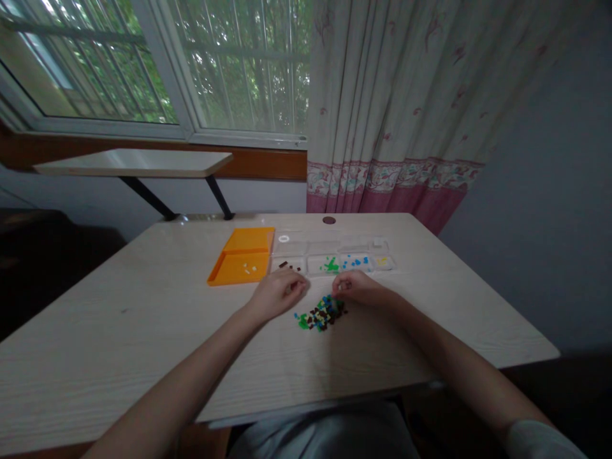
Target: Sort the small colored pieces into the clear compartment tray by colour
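Note:
A small heap of mixed toy bricks point(321, 313), green, blue, yellow and dark brown, lies loose on the table. My right hand point(357, 286) hovers at the heap's upper right edge, thumb and fingers pinched together; whatever is in the pinch is too small to make out. To the heap's upper left, my left hand point(281, 293) is curled with its fingertips near the thumb, and its contents are hidden. Beyond both hands lies a clear plastic sorting tray point(306, 254), holding brown pieces point(289, 266), green pieces point(330, 264), blue pieces point(356, 261) and yellow pieces point(382, 261) in separate compartments.
Left of the clear tray stands an orange tray point(234, 277) with several white pieces point(249, 268) in it. A raised shelf point(138, 163) on black legs is at the back left. A dark round disc point(328, 220) sits near the table's far edge, before the curtain point(377, 172).

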A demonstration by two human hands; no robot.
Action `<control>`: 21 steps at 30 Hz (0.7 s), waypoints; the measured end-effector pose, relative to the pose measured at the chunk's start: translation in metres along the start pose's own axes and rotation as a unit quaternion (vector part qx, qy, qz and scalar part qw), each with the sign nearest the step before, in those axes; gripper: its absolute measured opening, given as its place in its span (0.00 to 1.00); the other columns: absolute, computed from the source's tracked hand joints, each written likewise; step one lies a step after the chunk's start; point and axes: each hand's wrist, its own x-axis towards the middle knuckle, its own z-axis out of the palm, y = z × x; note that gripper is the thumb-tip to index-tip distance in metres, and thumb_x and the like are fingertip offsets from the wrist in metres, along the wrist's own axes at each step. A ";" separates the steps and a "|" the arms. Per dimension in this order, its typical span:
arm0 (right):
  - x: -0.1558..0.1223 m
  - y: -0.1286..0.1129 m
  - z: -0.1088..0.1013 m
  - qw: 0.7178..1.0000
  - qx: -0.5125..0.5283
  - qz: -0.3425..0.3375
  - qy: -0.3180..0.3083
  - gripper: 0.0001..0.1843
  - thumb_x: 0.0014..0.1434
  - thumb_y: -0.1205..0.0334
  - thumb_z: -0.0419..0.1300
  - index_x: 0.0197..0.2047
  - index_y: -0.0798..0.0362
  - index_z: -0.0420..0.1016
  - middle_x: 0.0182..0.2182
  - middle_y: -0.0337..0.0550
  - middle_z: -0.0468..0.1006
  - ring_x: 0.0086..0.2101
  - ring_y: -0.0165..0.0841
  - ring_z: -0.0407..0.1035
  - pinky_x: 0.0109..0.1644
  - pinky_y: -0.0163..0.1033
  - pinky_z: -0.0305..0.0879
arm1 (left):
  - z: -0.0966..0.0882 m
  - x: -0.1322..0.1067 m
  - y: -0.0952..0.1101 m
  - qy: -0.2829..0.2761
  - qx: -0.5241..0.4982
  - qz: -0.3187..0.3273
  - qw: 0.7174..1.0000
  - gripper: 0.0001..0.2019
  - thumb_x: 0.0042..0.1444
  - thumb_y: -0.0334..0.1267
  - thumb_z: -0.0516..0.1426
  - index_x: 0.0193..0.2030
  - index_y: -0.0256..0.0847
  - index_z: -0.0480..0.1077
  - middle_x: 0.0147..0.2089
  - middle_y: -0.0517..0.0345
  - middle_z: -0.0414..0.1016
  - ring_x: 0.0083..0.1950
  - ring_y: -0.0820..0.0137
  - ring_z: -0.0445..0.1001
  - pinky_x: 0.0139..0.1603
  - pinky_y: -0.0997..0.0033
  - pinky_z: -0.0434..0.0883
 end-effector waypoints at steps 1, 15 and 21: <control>0.001 0.000 0.001 1.000 0.031 0.002 0.005 0.12 0.48 0.55 0.61 0.27 0.57 0.71 0.16 0.31 0.64 0.19 0.22 0.55 0.21 0.28 0.47 | 0.001 0.001 0.005 -0.006 -0.013 0.013 1.000 0.09 0.56 0.36 0.51 0.34 0.39 0.71 0.30 0.55 0.73 0.34 0.71 0.69 0.36 0.73 0.65; 0.002 -0.025 0.027 0.984 0.166 -0.033 0.046 0.17 0.47 0.49 0.60 0.26 0.57 0.67 0.16 0.30 0.58 0.18 0.22 0.51 0.21 0.28 0.47 | 0.002 0.002 0.025 -0.007 -0.032 0.048 0.998 0.08 0.56 0.38 0.52 0.38 0.38 0.70 0.31 0.54 0.71 0.35 0.70 0.69 0.36 0.73 0.65; 0.000 -0.013 0.028 0.990 0.085 -0.093 0.067 0.17 0.46 0.52 0.63 0.35 0.55 0.69 0.15 0.28 0.57 0.18 0.21 0.50 0.21 0.27 0.48 | 0.001 0.001 0.022 -0.001 -0.052 0.039 0.998 0.08 0.54 0.36 0.52 0.38 0.40 0.71 0.33 0.54 0.71 0.35 0.71 0.69 0.35 0.74 0.65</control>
